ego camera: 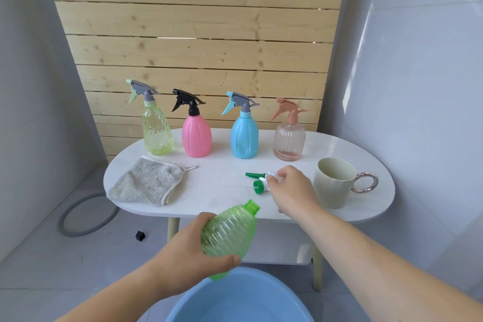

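Two hands: your left hand (188, 251) grasps the green bottle (230, 232), and your right hand (292, 191) has its fingers curled on the spray head (258, 181).
Blue basin (235, 300): it is nearest to you, low, in front of the table, just under the base of the green bottle.
Left hand: it wraps the lower body of the green bottle, with the thumb across the front.
Green bottle: you hold it in the air before the near edge of the table, above the basin; it is tilted, its open neck points far and right, and no head is on it.
Table (222, 170): white and oval.
Right hand: it reaches over the near right part of the table and pinches the white part of the spray head.
Spray head: it lies on the table between cloth and mug, with the green trigger pointing left.
Grey cloth (147, 183): it lies folded on the left part of the table.
Mug (334, 181): it stands just right of your right hand, with its ring handle to the right.
Far row: four upright spray bottles stand well apart from the hands; from left, the yellow-green bottle (156, 133), pink bottle (196, 136), blue bottle (244, 136) and clear peach bottle (289, 141).
Wooden wall (196, 21): it stands behind the row.
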